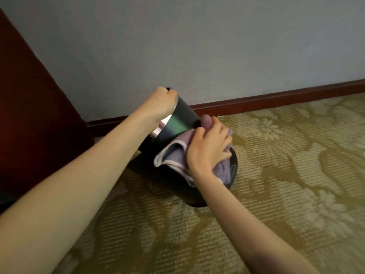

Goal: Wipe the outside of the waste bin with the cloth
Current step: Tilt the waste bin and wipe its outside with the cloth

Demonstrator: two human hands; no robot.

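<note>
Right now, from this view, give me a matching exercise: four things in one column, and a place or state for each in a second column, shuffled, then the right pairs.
Things
1. left hand
2. right hand
3. bin
4. skirting

Places or states
A. runs along the foot of the wall
B. presses the cloth against the bin's side
C. grips the bin's top end
D. tilted on the carpet

Pairs: 1-C, 2-B, 3-D, 4-A

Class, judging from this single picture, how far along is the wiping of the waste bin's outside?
Done: bin tilted, left hand gripping its rim. In hand: right hand presses the cloth against the bin's side. Left: how much is wiped cannot be told; the side facing the carpet is hidden.
</note>
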